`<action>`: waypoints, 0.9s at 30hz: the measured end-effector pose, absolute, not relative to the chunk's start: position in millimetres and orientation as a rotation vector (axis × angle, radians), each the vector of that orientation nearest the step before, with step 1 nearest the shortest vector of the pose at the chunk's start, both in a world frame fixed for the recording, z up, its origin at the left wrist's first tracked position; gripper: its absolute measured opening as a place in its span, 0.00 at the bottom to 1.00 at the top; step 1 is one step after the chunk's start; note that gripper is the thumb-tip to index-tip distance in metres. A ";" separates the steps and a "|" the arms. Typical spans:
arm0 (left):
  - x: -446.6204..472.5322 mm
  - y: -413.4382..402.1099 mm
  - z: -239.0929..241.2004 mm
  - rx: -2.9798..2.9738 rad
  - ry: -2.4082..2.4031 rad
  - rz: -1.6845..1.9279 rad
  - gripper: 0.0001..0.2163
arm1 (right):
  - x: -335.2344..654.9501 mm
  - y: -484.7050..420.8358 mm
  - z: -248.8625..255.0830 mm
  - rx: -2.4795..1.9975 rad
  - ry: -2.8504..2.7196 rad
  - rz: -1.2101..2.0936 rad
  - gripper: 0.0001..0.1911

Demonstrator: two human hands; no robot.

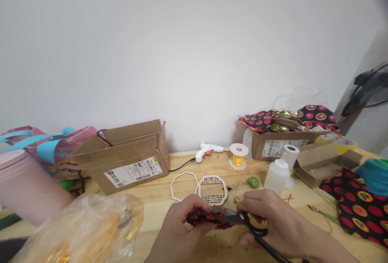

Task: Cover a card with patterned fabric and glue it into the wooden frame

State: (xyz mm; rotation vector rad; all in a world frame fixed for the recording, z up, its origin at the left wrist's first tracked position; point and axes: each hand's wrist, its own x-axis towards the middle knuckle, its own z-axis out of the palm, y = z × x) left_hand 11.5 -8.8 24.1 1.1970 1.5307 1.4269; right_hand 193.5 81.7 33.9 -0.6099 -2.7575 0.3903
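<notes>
In the right hand (269,212), scissors (232,217) meet fabric (197,217).

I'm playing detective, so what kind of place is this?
Probably somewhere for making crafts: there's a white-and-orange, pistol-shaped glue gun, a round white spool of yellow cord and black-handled metal scissors.
</notes>
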 end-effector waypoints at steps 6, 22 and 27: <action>7.6 -8.0 20.9 1.296 1.598 1.286 0.07 | 195.8 81.4 30.1 -0.594 -2.782 0.269 0.10; 7.6 -7.8 24.5 1.172 1.575 1.409 0.10 | 194.5 87.1 22.0 -0.567 -2.696 0.493 0.22; 5.5 -8.7 24.2 1.229 1.550 1.319 0.09 | 200.2 87.0 24.3 -0.529 -2.564 0.594 0.26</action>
